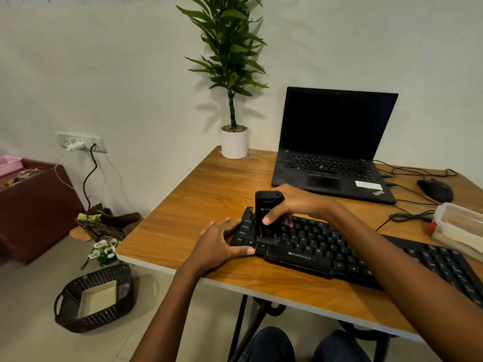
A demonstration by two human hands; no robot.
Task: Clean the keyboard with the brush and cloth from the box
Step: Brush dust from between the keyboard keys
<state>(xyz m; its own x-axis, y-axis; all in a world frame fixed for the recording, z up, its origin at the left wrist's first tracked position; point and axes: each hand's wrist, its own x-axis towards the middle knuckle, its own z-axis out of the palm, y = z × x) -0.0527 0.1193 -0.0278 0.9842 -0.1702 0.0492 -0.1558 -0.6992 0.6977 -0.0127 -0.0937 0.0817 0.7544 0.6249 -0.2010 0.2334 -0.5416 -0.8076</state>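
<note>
Spreading across most of the view, the wooden surface (209, 184) carries it all. There is bare wood on the far left towards the plant pot (234, 142), and the open laptop (337, 142) stands at the back, just behind the action. In front lies the black keyboard (339, 246), set at a slant, with its left end near the surface's left edge. My read is that crumbs swept that way would go over onto the floor, near the wicker basket (94, 299). Over on the right, the clear box (460, 228) sits by the keyboard's far end, within reach for the cloth, though I can't make out a cloth inside it. Now the hands! The left hand (219, 241) braces the keyboard's left corner, fingers spread and fairly straight against the end and thumb along the front edge. That looks meant to stop it sliding under the strokes. The right hand (295, 205) grips the black brush (268, 218) upright, thumb on its near face and fingers wrapped behind. The bristles point down onto the leftmost keys by the Alt key. Starting at that end leaves the whole run of keys open to the right, and the laptop's front edge is the only tight spot behind.
</note>
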